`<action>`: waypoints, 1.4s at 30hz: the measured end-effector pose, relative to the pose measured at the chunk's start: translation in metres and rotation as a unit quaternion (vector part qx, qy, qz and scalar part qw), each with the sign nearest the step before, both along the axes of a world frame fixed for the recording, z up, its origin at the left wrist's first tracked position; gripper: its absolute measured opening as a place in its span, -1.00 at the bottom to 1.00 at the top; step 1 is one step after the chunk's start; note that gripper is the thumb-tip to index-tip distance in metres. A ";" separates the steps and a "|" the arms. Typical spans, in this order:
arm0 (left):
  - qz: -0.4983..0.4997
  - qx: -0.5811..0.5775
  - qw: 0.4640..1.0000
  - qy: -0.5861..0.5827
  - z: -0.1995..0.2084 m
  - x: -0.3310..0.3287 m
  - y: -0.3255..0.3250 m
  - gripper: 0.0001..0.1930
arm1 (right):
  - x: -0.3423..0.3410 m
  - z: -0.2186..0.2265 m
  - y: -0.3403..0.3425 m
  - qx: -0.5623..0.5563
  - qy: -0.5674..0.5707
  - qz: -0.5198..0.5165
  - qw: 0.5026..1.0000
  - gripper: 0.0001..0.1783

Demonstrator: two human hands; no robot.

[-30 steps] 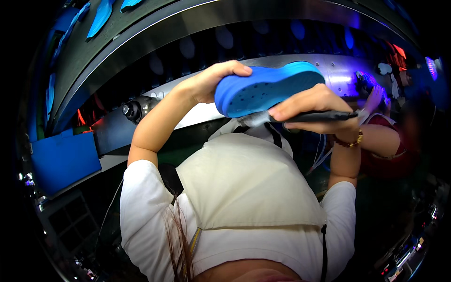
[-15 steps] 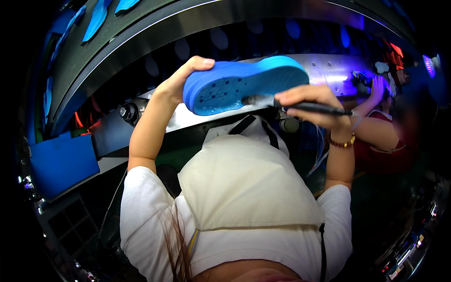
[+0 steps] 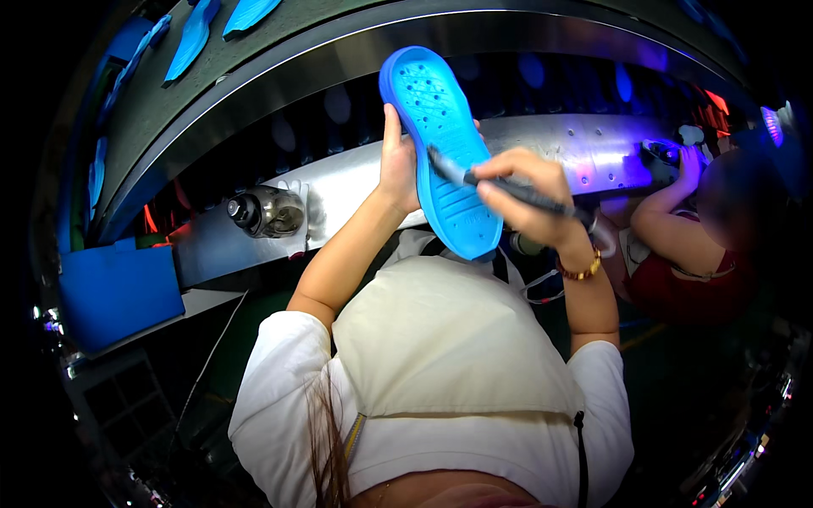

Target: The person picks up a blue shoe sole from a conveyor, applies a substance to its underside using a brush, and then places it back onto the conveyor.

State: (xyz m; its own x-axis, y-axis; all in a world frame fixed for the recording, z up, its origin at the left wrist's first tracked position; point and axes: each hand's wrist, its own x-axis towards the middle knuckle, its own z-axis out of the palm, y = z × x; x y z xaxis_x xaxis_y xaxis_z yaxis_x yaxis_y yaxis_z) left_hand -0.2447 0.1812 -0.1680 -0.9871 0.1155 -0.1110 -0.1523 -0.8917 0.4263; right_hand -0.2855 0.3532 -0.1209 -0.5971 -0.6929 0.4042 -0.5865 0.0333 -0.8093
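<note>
A bright blue shoe sole [image 3: 428,95] stands tilted before me, its hollow inner side facing up, with small holes near the top end. My left hand [image 3: 398,169] is closed round its left edge, thumb up along the side; the other fingers pass behind it, and a fingertip shows at the far edge. Between the fingers of my right hand [image 3: 533,190] is a brush [image 3: 457,172] with a dark handle. The brush tip is blurred and lies over the middle of the sole, seemingly touching the inner surface.
A metal ledge [image 3: 356,173] crosses ahead, bearing a glass container with a dark cap [image 3: 275,212]. A blue box [image 3: 118,292] is at the left. Blue sole pieces [image 3: 193,38] lie on the belt [image 3: 140,127] above. At right, a co-worker's arm [image 3: 669,199] reaches to the ledge.
The sole has swung from lying sideways to nearly upright, its inner face turned more toward me. My left hand moved right with it. The brush tip went from the sole's lower edge to its middle.
</note>
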 end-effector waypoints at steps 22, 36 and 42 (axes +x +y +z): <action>0.110 -0.102 0.987 0.059 0.045 0.004 -0.027 -0.12 | 0.010 0.015 0.026 0.006 -0.023 0.229 0.973 -0.77; 0.153 -0.044 0.986 0.042 0.051 0.022 0.005 -0.50 | 0.032 0.014 0.011 -0.158 -0.243 0.109 0.951 -0.78; 0.166 -0.032 0.985 0.030 0.049 0.014 0.003 -0.52 | 0.022 0.021 0.005 -0.126 -0.106 0.155 0.974 -0.78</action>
